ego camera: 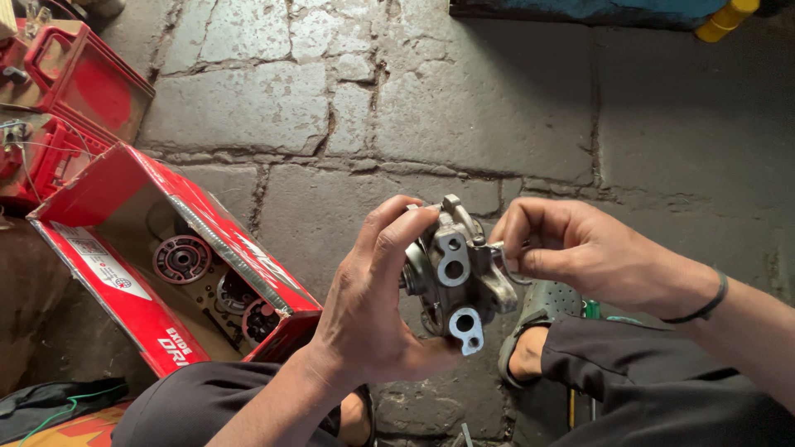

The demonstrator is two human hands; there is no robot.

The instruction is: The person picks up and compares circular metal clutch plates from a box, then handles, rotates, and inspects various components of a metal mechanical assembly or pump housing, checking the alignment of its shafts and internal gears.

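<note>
Stone-slab floor (464, 108), cracked and grimy. Left hand (373, 306) is wrapped around a grey cast-metal housing (454, 277), held in the air between the knees with its ported face toward the camera. Right hand (571, 248) pinches a small metal clip (502, 261) against the housing's upper right edge; whether the clip is seated cannot be told. An open red carton (124, 248) lies on the floor at left, with round plates (182, 259) and other parts in it, apart from the housing. A red crate (58, 91) sits beyond the carton.
</note>
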